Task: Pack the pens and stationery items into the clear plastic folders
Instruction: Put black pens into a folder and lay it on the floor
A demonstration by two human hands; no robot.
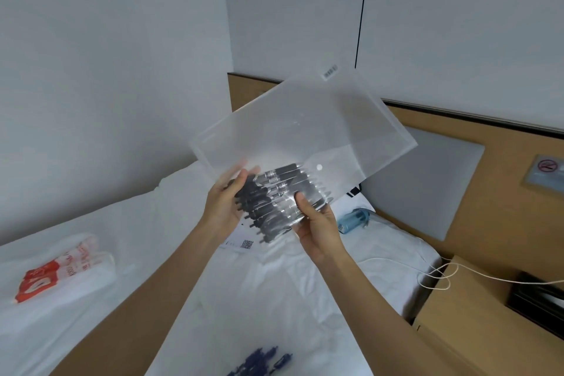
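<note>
Holding things up over the white bed sheet (274,299), I go from left to right. Far left on the sheet lies a white plastic bag with red print (61,272). My left hand (224,204) curls its fingers round the left end of a bundle of black pens in clear wrap (274,204), and my right hand (317,229) pinches the bundle's right end, thumb on top. The bundle sits at the mouth of the frosted clear plastic folder (305,131), raised above the sheet (how far inside, I cannot tell). Loose dark blue pens (262,360) lie on the sheet near me. A blue bottle (354,220) lies at the sheet's right edge.
</note>
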